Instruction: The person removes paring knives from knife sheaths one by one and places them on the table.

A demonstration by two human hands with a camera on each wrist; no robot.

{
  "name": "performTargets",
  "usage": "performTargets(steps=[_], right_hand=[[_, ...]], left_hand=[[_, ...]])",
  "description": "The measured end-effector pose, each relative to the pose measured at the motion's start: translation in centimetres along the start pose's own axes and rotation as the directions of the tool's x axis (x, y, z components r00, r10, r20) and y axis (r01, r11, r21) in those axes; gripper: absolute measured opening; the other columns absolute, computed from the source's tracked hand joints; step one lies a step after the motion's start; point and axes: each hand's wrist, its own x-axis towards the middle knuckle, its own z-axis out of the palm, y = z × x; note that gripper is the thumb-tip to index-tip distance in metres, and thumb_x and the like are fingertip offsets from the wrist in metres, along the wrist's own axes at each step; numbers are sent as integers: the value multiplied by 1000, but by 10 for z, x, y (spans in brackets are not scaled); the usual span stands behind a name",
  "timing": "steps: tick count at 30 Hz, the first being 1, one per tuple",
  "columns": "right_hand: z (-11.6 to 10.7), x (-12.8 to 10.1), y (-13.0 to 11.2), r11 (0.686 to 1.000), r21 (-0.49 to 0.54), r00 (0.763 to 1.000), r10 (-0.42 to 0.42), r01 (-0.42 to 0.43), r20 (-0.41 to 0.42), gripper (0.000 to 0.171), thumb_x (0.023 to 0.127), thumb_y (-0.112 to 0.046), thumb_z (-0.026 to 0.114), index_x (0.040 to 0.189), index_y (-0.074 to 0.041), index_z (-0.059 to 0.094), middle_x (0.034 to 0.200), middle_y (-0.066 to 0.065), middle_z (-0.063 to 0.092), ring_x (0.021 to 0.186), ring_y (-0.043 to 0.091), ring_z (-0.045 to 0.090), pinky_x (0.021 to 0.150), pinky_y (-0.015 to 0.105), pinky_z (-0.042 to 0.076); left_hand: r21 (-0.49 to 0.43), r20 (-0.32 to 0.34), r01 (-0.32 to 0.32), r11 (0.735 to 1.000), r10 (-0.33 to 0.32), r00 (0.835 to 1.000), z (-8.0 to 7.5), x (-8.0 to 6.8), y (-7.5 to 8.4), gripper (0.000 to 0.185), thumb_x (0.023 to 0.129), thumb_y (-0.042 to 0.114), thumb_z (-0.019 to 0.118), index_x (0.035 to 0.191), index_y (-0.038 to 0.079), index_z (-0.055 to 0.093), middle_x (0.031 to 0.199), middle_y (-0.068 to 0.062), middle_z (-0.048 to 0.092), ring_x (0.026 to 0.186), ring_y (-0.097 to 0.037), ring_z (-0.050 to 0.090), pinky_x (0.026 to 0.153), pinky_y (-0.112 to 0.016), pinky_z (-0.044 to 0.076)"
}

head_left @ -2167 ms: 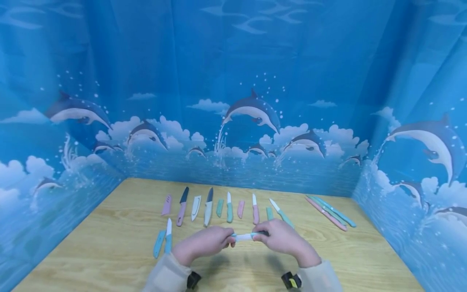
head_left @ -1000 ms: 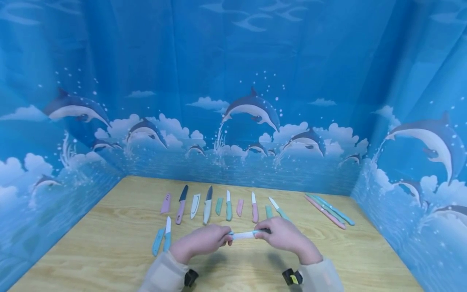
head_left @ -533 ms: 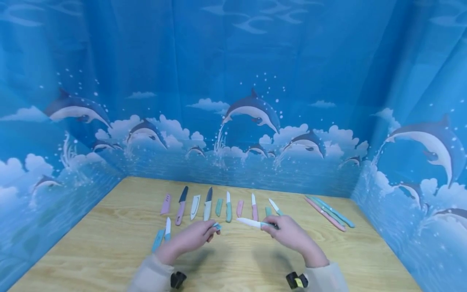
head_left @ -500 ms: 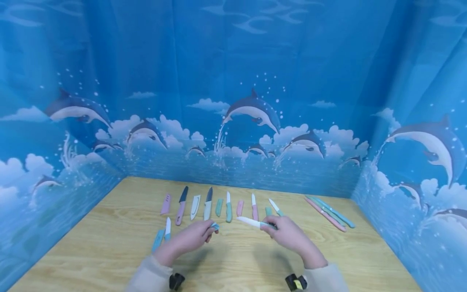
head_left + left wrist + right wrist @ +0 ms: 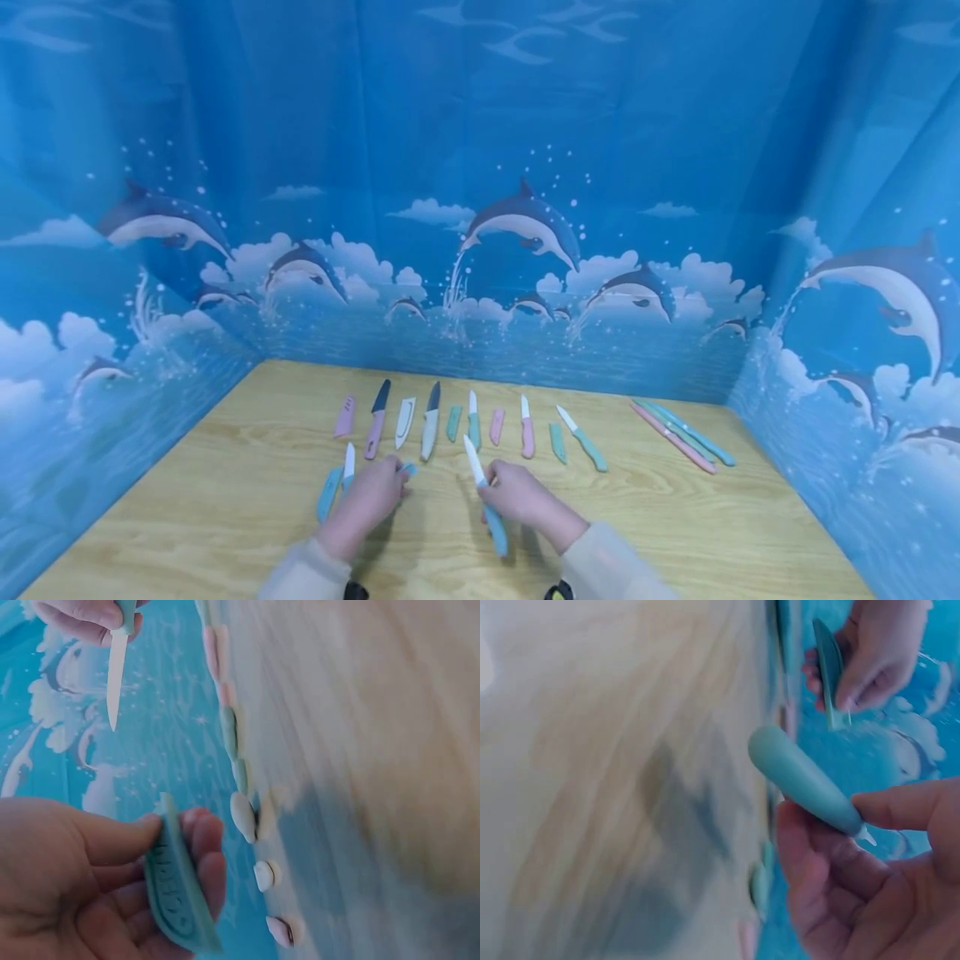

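Note:
My right hand [image 5: 517,498] pinches a small knife by its blue handle [image 5: 802,776], the white blade [image 5: 474,460] pointing away toward the row of knives. In the left wrist view that blade [image 5: 115,679] hangs bare below the fingers. My left hand [image 5: 373,493] holds a blue knife sheath [image 5: 176,885] between thumb and fingers; in the head view most of it is hidden by the hand. Under my left hand, another blue-handled knife with a white blade [image 5: 349,461] lies on the table beside its blue sheath [image 5: 328,495], partly covered.
Along the back of the wooden table [image 5: 225,483] runs a row of bare knives and sheaths, including a pink knife [image 5: 377,421], a grey knife [image 5: 431,423] and a green knife [image 5: 585,439]. Several sheathed knives [image 5: 682,433] lie together at the right. A dolphin-print curtain [image 5: 480,167] surrounds the table.
The knife was drawn out of its sheath and the hands parted. Since then my left hand has moved left with the sheath; my right has come left and nearer, turning the blade away from me.

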Motion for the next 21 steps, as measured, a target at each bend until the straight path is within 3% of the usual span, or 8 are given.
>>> performTargets(steps=[3,7,16,21], right_hand=[[13,10,-7,999,36,1000,10,-11,26,12,94,-13,59,85,-5,57,62,1,61,49,10,54,52,27,51],[28,17,-16,998,68,998,10,-14,59,18,90,-12,65,75,-6,58,57,1,53,44,9,50,45,21,48],[50,27,-29,988,105,990,102,-113,98,20,85,-10,73,69,-4,61,55,2,59,43,7,51,44,19,49],[60,35,-35,987,114,991,103,-113,85,22,81,-10,77,65,-3,64,51,5,61,39,6,52,43,19,49]], left_hand=[[86,-15,-8,996,10,1000,-4,4,-3,21,95,15,57,100,-4,65,85,-12,66,69,-19,58,61,-35,50],[156,-17,-18,988,21,1000,-6,10,-6,19,94,16,60,97,-1,68,93,-15,70,75,-23,63,68,-40,53],[207,0,23,978,-23,1000,-9,18,-9,16,87,12,69,85,-2,64,72,-8,60,62,-18,55,60,-32,51],[262,-9,40,964,-39,999,-12,21,-7,20,80,11,76,85,-5,64,75,-11,63,66,-20,59,68,-35,54]])
